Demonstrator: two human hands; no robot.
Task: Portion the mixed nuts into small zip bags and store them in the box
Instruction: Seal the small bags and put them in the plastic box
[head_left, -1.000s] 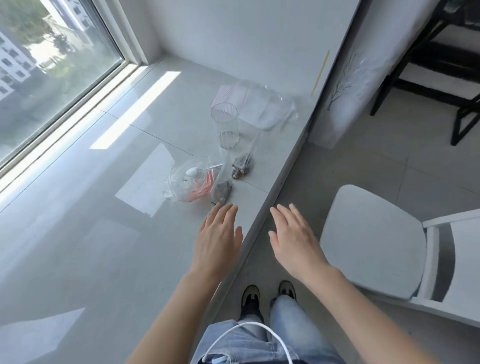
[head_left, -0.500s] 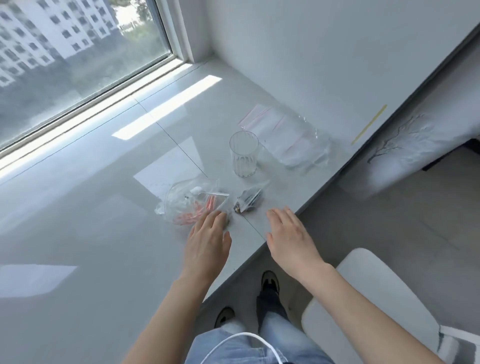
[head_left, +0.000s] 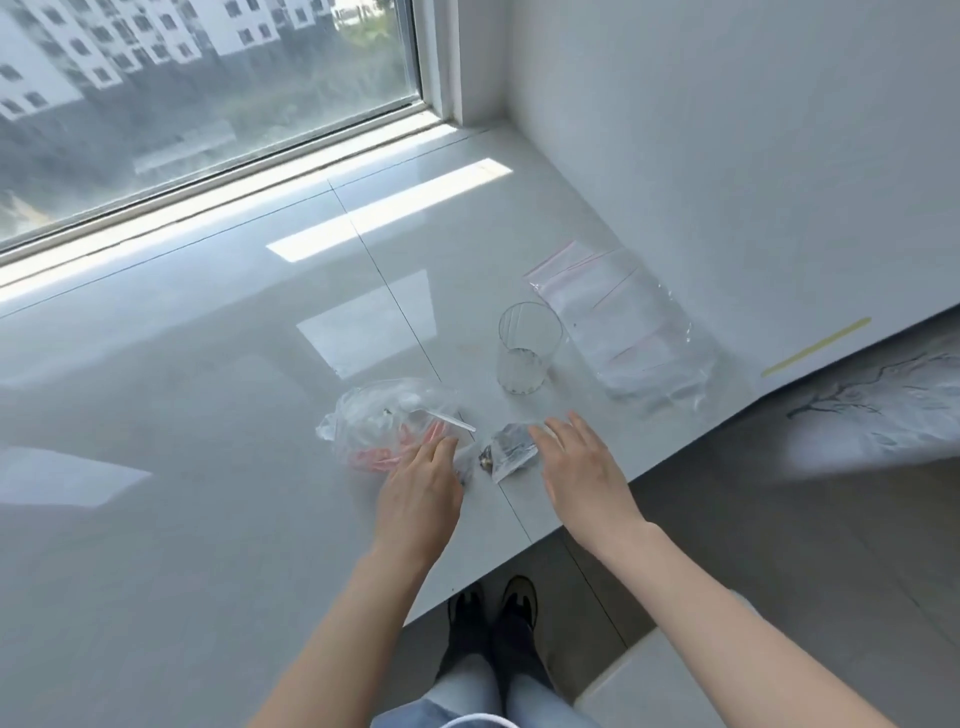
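A small zip bag of mixed nuts (head_left: 511, 448) lies on the glossy grey sill (head_left: 208, 519) between my hands. My right hand (head_left: 582, 470) hovers flat, its fingertips at the bag's right edge. My left hand (head_left: 423, 491) is stretched out flat, its fingertips over the edge of a crumpled clear bag (head_left: 387, 423) that holds pink and white items. Another small dark nut bag seems to lie under my left fingers, mostly hidden. A clear ribbed glass (head_left: 527, 349) stands empty behind the nuts. A pack of empty zip bags (head_left: 623, 322) lies to its right. No box is in view.
The sill's front edge (head_left: 524, 545) runs diagonally just below my hands, with the floor and my shoes (head_left: 493, 608) beyond it. A white wall (head_left: 727, 156) bounds the sill on the right, a window (head_left: 182, 93) at the back. A chair corner (head_left: 649, 680) shows bottom right.
Both hands have moved forward over the sill to the bags. The view has swung left, and the chair has nearly left the frame.
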